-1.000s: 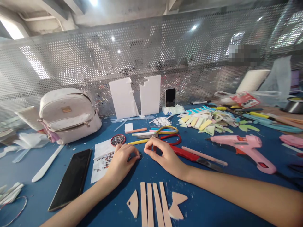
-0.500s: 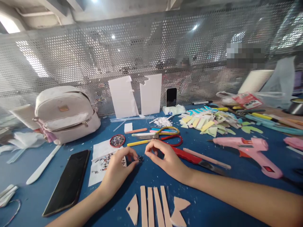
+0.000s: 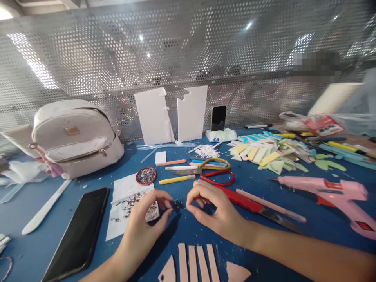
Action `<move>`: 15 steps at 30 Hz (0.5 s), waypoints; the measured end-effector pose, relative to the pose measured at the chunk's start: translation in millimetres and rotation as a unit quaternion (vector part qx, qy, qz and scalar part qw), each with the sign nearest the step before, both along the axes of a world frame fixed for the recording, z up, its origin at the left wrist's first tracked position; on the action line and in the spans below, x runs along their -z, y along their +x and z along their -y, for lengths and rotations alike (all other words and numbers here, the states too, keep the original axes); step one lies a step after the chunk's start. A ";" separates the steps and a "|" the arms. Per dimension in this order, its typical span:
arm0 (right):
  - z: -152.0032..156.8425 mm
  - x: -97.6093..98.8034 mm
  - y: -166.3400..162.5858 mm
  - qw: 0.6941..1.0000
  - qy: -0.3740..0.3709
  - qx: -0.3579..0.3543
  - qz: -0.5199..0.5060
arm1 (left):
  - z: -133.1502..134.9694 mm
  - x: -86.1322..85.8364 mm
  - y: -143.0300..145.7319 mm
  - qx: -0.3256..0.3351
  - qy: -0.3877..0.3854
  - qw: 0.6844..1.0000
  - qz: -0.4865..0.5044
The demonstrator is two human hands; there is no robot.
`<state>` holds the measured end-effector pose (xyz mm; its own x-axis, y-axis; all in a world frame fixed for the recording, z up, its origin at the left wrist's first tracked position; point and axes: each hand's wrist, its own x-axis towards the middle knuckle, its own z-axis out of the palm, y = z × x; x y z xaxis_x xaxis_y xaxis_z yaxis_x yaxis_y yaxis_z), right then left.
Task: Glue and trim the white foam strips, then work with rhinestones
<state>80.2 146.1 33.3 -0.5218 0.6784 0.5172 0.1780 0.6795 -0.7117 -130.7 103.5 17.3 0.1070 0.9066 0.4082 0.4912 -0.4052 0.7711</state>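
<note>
My left hand is closed in a pinch, thumb against forefinger. At its fingertips is a small dark cluster of beads, just above the blue table. Facing it, my right hand has its thumb and forefinger pressed together a short way to the right of the cluster. Whatever they grip is too fine to make out. Behind my left hand lies a white paper sheet with loose mixed beads scattered on it. A round red-rimmed dish full of tiny beads stands at the sheet's far edge.
Beyond my hands lie scissors, a yellow pen and a red-handled knife. A pink glue gun rests right; a phone and backpack are left. Pink cut strips lie in front of me.
The view has shifted a little. My right hand has come nearer to me, uncovering the yellow pen's end, and the gap between my fingertips is slightly wider. The bead cluster stays at my left fingertips.
</note>
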 end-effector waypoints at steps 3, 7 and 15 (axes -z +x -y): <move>0.2 0.1 0.1 1.000 -0.011 0.008 -0.006 | 2.1 0.7 -1.5 0.001 0.013 1.000 -0.017; 0.9 -0.4 0.5 1.000 -0.015 0.014 -0.005 | 3.4 1.3 -2.6 0.003 0.023 0.999 -0.029; 1.3 -1.4 -0.2 1.000 -0.010 0.010 0.000 | 3.2 2.2 -3.1 0.003 0.000 1.000 -0.027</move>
<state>79.9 144.8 34.8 -0.5072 0.6989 0.5043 0.1912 0.6618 -0.7249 -133.9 100.4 15.1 0.1348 0.9057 0.4019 0.5286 -0.4088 0.7440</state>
